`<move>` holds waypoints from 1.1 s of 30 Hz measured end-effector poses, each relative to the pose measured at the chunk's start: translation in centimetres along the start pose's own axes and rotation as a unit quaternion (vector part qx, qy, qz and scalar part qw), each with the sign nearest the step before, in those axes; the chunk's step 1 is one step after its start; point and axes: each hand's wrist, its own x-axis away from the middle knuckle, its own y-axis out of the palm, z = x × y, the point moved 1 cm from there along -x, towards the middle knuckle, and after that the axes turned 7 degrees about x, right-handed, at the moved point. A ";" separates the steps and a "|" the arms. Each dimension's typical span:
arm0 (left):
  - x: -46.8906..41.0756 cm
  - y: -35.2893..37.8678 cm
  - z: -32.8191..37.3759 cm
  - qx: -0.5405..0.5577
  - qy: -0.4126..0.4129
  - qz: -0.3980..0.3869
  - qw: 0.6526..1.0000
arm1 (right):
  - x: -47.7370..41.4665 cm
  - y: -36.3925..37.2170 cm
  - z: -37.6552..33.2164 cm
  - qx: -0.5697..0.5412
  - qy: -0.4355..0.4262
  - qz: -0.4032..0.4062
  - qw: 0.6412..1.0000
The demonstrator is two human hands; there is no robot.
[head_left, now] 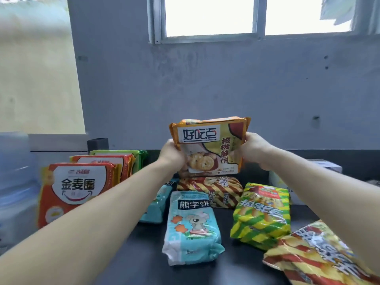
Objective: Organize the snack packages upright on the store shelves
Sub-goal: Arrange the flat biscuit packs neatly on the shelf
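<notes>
I hold an orange-yellow cookie package [207, 140] upright above the dark shelf surface [144, 262], near the back wall. My left hand [172, 155] grips its left edge and my right hand [251, 150] grips its right edge. At the left stand upright orange packages [76, 188], with another orange one [107, 161] and a green one [135, 156] lined up behind. Lying flat in front are a light blue bear-biscuit package [191, 227], a second blue one [158, 204], a red-striped package [213, 190], a green-yellow striped package [263, 214] and a red-yellow striped package [320, 256].
A grey wall with a window [255, 17] rises behind the shelf. Translucent water bottles [14, 171] stand at the far left. A white box [287, 182] sits at the right behind my right forearm. A small dark block [97, 144] stands at the back left.
</notes>
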 end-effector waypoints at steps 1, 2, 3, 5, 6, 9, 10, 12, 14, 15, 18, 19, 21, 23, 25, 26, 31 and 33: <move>-0.5 0.2 -0.4 -0.004 -0.012 -0.022 1.000 | -0.1 0.1 0.3 0.004 0.012 -0.001 1.000; -0.8 0.3 -0.7 -0.005 -0.026 -0.038 0.999 | -0.3 0.3 0.5 0.005 0.023 -0.002 1.000; -1.1 0.5 -0.9 -0.007 -0.044 -0.047 0.998 | -0.4 0.5 0.7 0.002 0.032 -0.001 0.999; -1.5 0.8 -1.2 -0.019 -0.092 -0.054 0.994 | -0.5 0.8 0.7 -0.012 0.041 0.006 0.999; -1.6 0.8 -1.3 -0.030 -0.113 -0.055 0.992 | -0.5 0.9 0.7 -0.018 0.042 0.011 0.999; -1.8 0.9 -1.8 -0.048 -0.137 -0.074 0.987 | -0.4 1.3 0.8 -0.025 0.048 0.020 0.998; -1.8 1.0 -1.9 -0.043 -0.137 -0.088 0.986 | -0.3 1.4 1.0 -0.023 0.050 0.023 0.998; -1.9 0.9 -2.3 -0.044 -0.129 -0.111 0.984 | -0.3 1.6 1.4 -0.015 0.057 0.026 0.998; -1.8 0.9 -2.4 -0.065 -0.113 -0.119 0.984 | -0.2 1.5 1.8 -0.021 0.060 0.013 0.998; -1.9 0.9 -2.3 -0.072 -0.107 -0.116 0.985 | -0.2 1.4 1.9 -0.023 0.059 0.001 0.998; -1.7 0.8 -2.1 -0.085 -0.111 -0.116 0.983 | 0.0 1.0 2.2 -0.015 0.059 -0.034 0.998; -1.4 0.6 -1.9 -0.098 -0.116 -0.121 0.981 | 0.1 0.9 2.4 -0.013 0.061 -0.044 0.997; -0.8 0.3 -1.8 -0.117 -0.129 -0.135 0.975 | 0.3 0.7 2.6 -0.012 0.069 -0.068 0.995; -0.1 -0.1 -1.5 -0.115 -0.141 -0.147 0.972 | 0.6 0.3 2.4 -0.006 0.081 -0.098 0.992; 0.4 -0.5 -1.2 -0.099 -0.147 -0.155 0.972 | 0.9 -0.1 2.2 0.006 0.081 -0.116 0.990; 0.5 -0.6 -1.0 -0.087 -0.143 -0.154 0.974 | 0.9 -0.2 2.0 0.007 0.074 -0.114 0.991; 0.9 -0.6 0.0 0.022 -0.040 -0.068 0.997 | 0.9 0.1 0.7 -0.031 -0.010 -0.007 0.999; 1.1 -0.5 0.3 0.045 0.013 -0.046 0.998 | 0.7 0.4 0.3 -0.045 -0.041 0.025 0.998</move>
